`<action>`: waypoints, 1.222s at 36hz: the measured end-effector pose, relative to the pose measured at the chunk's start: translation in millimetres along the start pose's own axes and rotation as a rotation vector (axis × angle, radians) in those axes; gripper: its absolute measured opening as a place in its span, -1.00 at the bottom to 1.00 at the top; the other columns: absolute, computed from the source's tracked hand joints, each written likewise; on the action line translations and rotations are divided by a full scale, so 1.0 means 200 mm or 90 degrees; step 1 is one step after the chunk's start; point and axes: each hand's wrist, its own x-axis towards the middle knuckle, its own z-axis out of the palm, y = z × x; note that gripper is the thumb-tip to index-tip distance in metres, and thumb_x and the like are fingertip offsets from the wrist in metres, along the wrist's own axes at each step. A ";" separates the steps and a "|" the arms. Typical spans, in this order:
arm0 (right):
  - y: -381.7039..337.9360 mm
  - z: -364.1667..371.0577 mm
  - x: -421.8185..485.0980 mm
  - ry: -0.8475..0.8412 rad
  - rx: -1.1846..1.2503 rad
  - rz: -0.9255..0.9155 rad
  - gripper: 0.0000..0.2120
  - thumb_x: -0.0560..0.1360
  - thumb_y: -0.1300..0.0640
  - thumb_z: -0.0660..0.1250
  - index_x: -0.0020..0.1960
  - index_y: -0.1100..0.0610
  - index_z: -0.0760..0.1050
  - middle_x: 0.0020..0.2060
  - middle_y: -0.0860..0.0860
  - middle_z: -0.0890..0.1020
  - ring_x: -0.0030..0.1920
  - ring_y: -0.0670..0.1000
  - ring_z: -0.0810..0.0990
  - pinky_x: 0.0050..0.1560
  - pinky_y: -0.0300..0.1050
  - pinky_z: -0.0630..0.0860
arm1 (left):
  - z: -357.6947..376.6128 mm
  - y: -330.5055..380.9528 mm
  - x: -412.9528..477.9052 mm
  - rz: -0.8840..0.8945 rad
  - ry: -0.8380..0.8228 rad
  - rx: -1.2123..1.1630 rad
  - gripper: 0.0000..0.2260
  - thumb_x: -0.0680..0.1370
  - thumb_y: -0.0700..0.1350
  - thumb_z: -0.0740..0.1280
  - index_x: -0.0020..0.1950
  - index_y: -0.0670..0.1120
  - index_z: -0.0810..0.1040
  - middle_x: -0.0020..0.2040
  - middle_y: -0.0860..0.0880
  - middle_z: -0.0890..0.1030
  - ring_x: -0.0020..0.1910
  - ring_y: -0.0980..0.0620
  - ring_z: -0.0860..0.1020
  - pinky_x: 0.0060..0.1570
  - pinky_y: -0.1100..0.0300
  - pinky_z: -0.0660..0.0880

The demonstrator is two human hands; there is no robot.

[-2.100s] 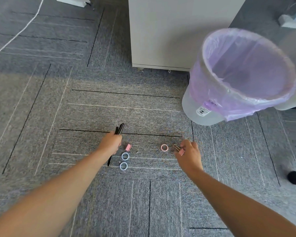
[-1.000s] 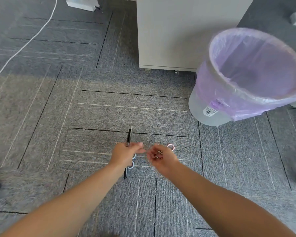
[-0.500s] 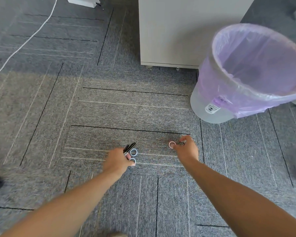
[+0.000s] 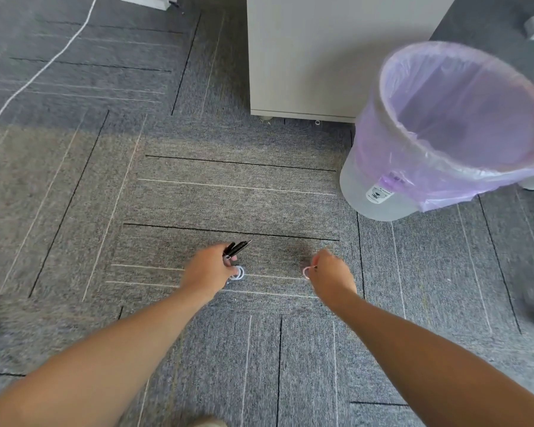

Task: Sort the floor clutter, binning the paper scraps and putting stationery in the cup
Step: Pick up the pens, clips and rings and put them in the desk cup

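The little things still on the grey carpet (image 4: 74, 195) are what matter here. The right hand (image 4: 332, 277) is low at the floor, and its fingers pinch a small pink ring (image 4: 306, 271). A thin bit of metal pokes out beside the ring, maybe a clip, but it is too small to tell.

The left hand (image 4: 208, 272) is closed around black pens (image 4: 237, 247), and their tips stick out past the knuckles. Just under that hand lie blue rings (image 4: 238, 272) on the carpet; they look like 2, partly hidden. The picture is a bit blurry there.

To do this step well, I think each hand should pinch 1 small ring at a time and lift it straight up. The left hand is already full of pens, so a ring could slip out. It may be smart to grab the rings with the fingertips only.

The bin (image 4: 444, 134) stands well apart, up and to the right. It has a purple bag (image 4: 392, 124) inside. A dark blur shows low in the bag, but I cannot tell what it is. No paper scraps lie on the floor, and no cup is in sight.
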 end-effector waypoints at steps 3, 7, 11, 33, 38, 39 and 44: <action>0.02 -0.02 -0.01 -0.013 -0.102 -0.044 -0.83 0.56 0.24 0.23 0.14 0.23 0.42 -0.26 0.05 0.55 -0.30 -0.02 0.59 -0.25 -0.11 0.65 | 0.00 0.02 0.02 0.007 -0.017 0.069 -0.92 0.46 -0.11 0.46 -0.11 -0.01 0.58 -0.30 0.09 0.60 -0.41 0.19 0.57 -0.48 0.29 0.48; 0.03 -0.01 -0.06 -0.014 -0.222 -0.098 -0.68 0.56 0.35 0.16 0.31 0.27 0.30 -0.32 0.06 0.44 -0.30 0.02 0.51 -0.23 -0.21 0.53 | 0.01 0.03 0.02 0.022 -0.039 0.102 -0.86 0.49 -0.09 0.41 -0.24 -0.02 0.50 -0.37 0.05 0.58 -0.50 0.15 0.50 -0.55 0.24 0.45; 0.04 0.01 -0.09 -0.029 -0.276 -0.131 -0.61 0.57 0.34 0.17 0.38 0.29 0.25 -0.20 0.09 0.55 -0.30 0.01 0.53 -0.24 -0.22 0.54 | 0.01 0.04 0.00 0.049 -0.080 0.175 -0.89 0.45 -0.10 0.42 -0.21 -0.04 0.51 -0.29 0.03 0.57 -0.42 0.14 0.50 -0.47 0.30 0.36; -0.56 -0.60 -0.37 -0.157 0.621 -0.013 -0.77 0.63 0.07 0.19 -0.06 0.20 0.50 -0.45 0.00 0.47 -0.55 -0.09 0.31 -0.52 -0.17 0.27 | -0.50 0.49 -0.12 -0.367 -0.082 -0.850 -0.88 0.57 -0.19 0.29 0.04 -0.21 0.56 0.03 -0.09 0.67 -0.58 0.19 0.26 -0.66 0.34 0.25; -0.85 -1.19 -0.65 -0.075 0.650 -0.070 -0.77 0.63 0.12 0.17 -0.14 0.17 0.48 -0.53 0.00 0.45 -0.61 -0.09 0.31 -0.57 -0.23 0.24 | -0.97 0.96 -0.30 -0.318 -0.010 -0.965 -0.82 0.59 -0.21 0.25 0.15 -0.22 0.54 -0.37 0.05 0.65 -0.58 0.19 0.24 -0.66 0.35 0.21; -0.92 -1.32 -0.71 -0.062 0.670 -0.075 -0.78 0.62 0.12 0.18 -0.14 0.17 0.48 -0.52 0.01 0.44 -0.61 -0.09 0.31 -0.58 -0.25 0.23 | -1.10 1.06 -0.34 -0.293 0.007 -0.989 -0.80 0.60 -0.21 0.24 0.19 -0.23 0.52 -0.43 0.06 0.61 -0.60 0.19 0.22 -0.66 0.35 0.20; -1.28 -1.91 -1.04 0.018 0.799 -0.084 -0.76 0.60 0.13 0.20 -0.22 0.13 0.46 -0.53 0.03 0.36 -0.59 -0.06 0.24 -0.57 -0.27 0.15 | -1.72 1.52 -0.57 -0.189 0.066 -1.039 -0.90 0.61 -0.19 0.24 -0.03 -0.13 0.55 -0.44 0.08 0.59 -0.61 0.18 0.22 -0.62 0.33 0.19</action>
